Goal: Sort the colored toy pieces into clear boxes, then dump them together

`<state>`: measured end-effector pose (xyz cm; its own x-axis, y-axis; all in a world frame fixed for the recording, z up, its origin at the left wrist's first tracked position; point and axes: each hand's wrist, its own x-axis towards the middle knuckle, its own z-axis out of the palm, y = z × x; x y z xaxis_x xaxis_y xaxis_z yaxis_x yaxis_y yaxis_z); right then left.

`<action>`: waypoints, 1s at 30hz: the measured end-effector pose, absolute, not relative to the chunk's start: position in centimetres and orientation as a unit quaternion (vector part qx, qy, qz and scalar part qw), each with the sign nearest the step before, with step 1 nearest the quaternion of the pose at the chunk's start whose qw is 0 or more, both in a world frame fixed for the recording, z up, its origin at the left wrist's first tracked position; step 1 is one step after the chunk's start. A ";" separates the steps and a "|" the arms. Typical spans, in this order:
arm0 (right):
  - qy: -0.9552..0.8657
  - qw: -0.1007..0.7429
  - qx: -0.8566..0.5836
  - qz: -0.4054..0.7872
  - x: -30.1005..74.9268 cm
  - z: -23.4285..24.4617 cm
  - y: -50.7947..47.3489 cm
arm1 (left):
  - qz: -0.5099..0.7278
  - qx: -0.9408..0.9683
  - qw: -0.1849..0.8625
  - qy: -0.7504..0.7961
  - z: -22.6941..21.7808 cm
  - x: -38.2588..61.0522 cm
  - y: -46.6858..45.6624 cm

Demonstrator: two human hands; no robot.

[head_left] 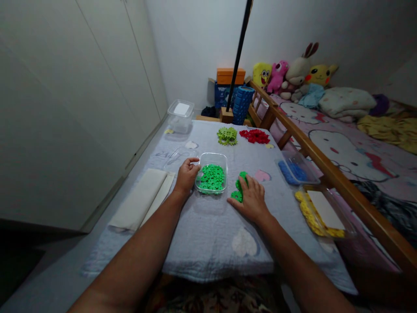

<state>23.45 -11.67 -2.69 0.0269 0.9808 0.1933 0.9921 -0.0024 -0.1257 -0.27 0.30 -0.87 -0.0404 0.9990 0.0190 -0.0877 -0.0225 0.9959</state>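
Bright green flower-shaped plastic pieces (212,177) lie heaped inside a clear square plastic box (213,158), near the middle of a table spread with a pale blue-grey cloth (211,243) patterned with hearts. More loose green pieces (236,197) lie on the cloth to the right of the box, partly hidden by a hand.

The person's left hand (188,174) is at the box's left side, forefinger and thumb touching the rim, the other fingers curled; whether they grip it, I cannot tell. The right hand (251,196) rests palm down over the loose green pieces – its fingers side by side, the thumb held well apart, pieces showing in between.

Left of the box are a clear plastic lid (180,157), lying flat, and a folded cream cloth (141,201). Beyond the box sit a pile of yellow-green pieces (227,135) and, just to its right, a pile of red pieces (255,136). A clear lidded container (180,121) stands at the far left corner.

Along the right edge are blue pieces (291,172) in a clear tub and yellow pieces (306,213) in another – beside a bed with a wooden rail (302,126).
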 end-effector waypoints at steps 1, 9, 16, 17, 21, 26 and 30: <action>-0.699 0.118 -0.705 -0.031 23.5 -2.7 -11.5 | 0.536 0.473 0.506 0.483 -0.9 -0.3 0.3; -0.708 0.130 -0.693 -0.034 23.8 -2.4 -8.4 | 0.536 0.472 0.512 0.477 -0.6 -0.3 0.2; -0.691 0.122 -0.712 -0.028 22.6 -1.3 -5.1 | 0.537 0.469 0.518 0.472 -0.6 -0.2 0.2; -0.688 0.123 -0.715 -0.024 22.4 -1.2 -4.8 | 0.538 0.469 0.518 0.472 -0.6 -0.2 0.2; -0.681 0.142 -0.719 -0.007 22.2 -1.1 -3.9 | 0.538 0.469 0.516 0.474 -0.6 -0.2 0.2; -0.671 0.202 -0.713 -0.020 22.8 -1.7 -3.8 | 0.537 0.469 0.515 0.475 -0.6 -0.3 0.2; -0.679 0.225 -0.699 -0.023 23.1 -2.0 -4.1 | 0.537 0.473 0.511 0.477 -0.8 -0.3 0.3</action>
<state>23.07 -4.10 -1.96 0.0777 0.9382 0.3374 0.9585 0.0229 -0.2843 -0.32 0.30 -0.79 -0.0305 0.9993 0.0206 -0.0974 -0.0235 0.9950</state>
